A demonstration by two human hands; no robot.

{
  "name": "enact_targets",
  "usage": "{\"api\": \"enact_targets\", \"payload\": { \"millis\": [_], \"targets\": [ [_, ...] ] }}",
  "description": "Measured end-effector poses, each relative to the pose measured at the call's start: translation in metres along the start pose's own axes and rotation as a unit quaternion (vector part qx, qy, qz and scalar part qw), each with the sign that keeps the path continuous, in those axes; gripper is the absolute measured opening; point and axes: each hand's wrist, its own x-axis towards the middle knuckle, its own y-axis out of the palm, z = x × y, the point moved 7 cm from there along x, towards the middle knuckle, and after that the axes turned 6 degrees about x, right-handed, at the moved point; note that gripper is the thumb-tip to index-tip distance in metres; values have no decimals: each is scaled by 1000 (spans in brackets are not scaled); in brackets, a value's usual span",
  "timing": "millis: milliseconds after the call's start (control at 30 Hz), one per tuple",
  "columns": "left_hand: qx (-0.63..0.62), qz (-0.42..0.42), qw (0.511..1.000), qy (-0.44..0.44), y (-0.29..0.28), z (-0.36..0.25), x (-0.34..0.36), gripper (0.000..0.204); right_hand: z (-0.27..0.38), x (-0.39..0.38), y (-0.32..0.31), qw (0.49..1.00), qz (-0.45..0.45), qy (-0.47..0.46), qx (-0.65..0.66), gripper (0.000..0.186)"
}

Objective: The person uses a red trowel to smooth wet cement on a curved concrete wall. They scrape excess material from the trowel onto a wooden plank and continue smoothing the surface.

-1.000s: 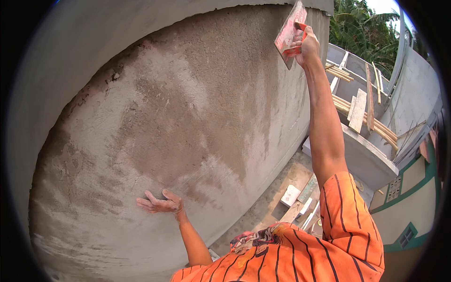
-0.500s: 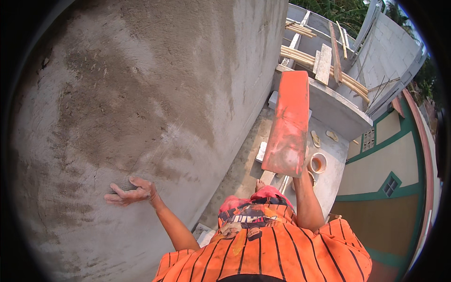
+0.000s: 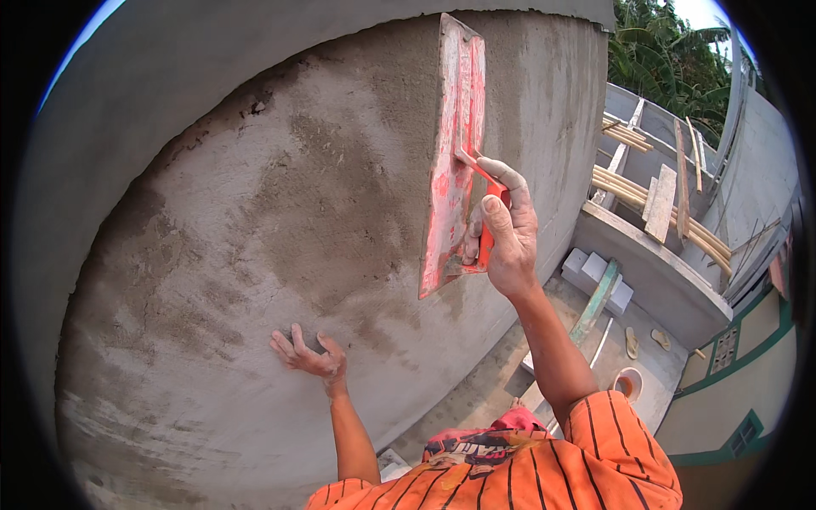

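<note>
My right hand (image 3: 508, 229) is closed round the handle of a red plastering float (image 3: 450, 166), raised high with its long plate upright beside the wall. Its handle side faces me; whether the plate's far face touches the wall I cannot tell. My left hand (image 3: 313, 357), dusty with grey, has its fingers spread and holds nothing. It is at the lower part of the plastered wall (image 3: 340, 195), close to the surface. Dark damp patches and paler streaks mark the plaster, which ends along a ragged curved edge at the top and left.
Down to the right stand pale blocks (image 3: 595, 276), a green-stained plank (image 3: 597, 302), a bucket (image 3: 629, 384) and a pair of sandals (image 3: 646, 340). Beyond a low wall (image 3: 654, 255), bamboo poles (image 3: 663, 208) and boards (image 3: 661, 204) lie across the top.
The float has swung up and left to the wall, turning from its smooth broad side to its handle side. My view has shifted; my left hand stays spread by the wall.
</note>
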Motion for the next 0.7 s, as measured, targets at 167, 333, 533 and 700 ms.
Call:
{"api": "enact_targets", "payload": {
  "millis": [167,333,533,700],
  "targets": [
    [17,-67,994,-83,-38,28,15,61,11,18,71,996,92,13,2,38],
    [75,-104,989,-78,-49,46,16,56,-4,22,95,973,129,-129,-143,34],
    [115,-105,986,-67,-33,59,4,54,3,114,54,991,-21,-37,-124,28],
    [150,-97,981,-82,-40,68,-1,55,-22,58,89,982,37,-110,-147,28]
  ]
}}
